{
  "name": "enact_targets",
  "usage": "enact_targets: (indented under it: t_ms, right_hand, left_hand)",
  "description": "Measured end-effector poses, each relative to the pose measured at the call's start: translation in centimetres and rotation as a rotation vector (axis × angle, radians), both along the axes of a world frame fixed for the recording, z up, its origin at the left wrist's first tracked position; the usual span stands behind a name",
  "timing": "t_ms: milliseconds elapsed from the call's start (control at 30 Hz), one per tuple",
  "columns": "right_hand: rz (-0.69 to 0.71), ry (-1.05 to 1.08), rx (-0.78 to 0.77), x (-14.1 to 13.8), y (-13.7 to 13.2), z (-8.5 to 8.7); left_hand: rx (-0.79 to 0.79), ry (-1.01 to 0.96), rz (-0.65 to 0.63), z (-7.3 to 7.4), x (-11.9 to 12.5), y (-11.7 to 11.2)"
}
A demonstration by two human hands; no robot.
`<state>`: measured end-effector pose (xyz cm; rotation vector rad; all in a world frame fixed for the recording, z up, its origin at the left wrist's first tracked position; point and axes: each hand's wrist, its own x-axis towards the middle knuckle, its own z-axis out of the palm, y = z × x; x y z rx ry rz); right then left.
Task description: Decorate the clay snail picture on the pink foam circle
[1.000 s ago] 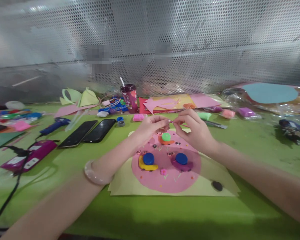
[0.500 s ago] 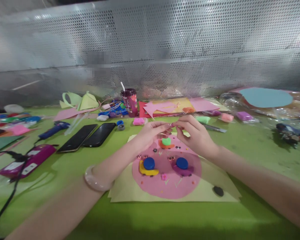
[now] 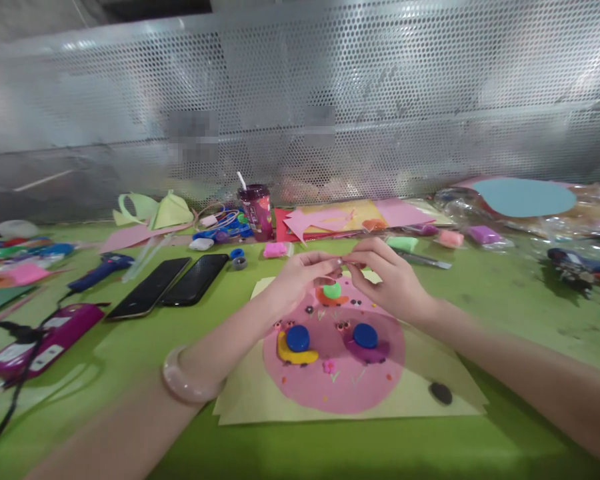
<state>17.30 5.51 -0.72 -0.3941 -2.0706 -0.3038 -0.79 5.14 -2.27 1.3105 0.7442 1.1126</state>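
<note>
A pink paper disc point(image 3: 350, 391) lies on yellow sheets point(image 3: 243, 400), bearing a yellow snail point(image 3: 307, 358), purple snail point(image 3: 380, 351) and orange snail point(image 3: 329, 300). Above its far edge, the left hand point(image 3: 304, 279) and right hand point(image 3: 389, 277) meet at the fingertips; whether either is clamped on a small piece cannot be determined. Two phones point(image 3: 150, 288) and a lidded cup point(image 3: 257, 212) occupy the green tabletop point(image 3: 520, 333) beyond.

A perforated metal panel point(image 3: 405, 73) stands behind the green table point(image 3: 505, 293).
</note>
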Motion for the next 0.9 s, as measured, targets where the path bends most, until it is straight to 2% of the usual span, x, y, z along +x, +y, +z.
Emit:
enact_targets:
  t_ms: [333,400,500,567,633,700,800,900]
  right_hand:
    - [-0.046,0.093,-0.077,0.3,0.0,0.1]
    - [-0.056,0.095,-0.087,0.2,-0.3,1.0]
    - [-0.102,0.144,-0.088,0.1,-1.5,3.1]
    - [-0.145,0.206,-0.103,-0.1,-3.0,4.5]
    - [-0.168,0.195,-0.166,0.0,-5.2,5.0]
    - [-0.129,0.015,-0.245,0.4,-7.6,4.2]
    - [-0.025,-0.216,-0.366,1.8,-10.7,1.4]
    - [-0.087,-0.321,-0.402,3.1,-12.5,-1.1]
  left_hand:
    - [-0.027,0.014,0.013,-0.1,-0.4,0.5]
    - [-0.035,0.009,0.03,-0.1,-0.6,0.7]
    - [-0.044,0.005,0.059,0.0,-1.1,1.1]
    - [-0.055,0.007,0.077,0.1,-1.3,1.3]
    - [-0.069,0.01,0.095,0.2,-1.6,1.5]
    - [-0.081,0.015,0.11,0.2,-1.7,1.6]
    - [-0.098,0.02,0.127,0.3,-1.7,1.6]
    - [-0.109,0.012,0.13,0.2,-1.5,1.6]
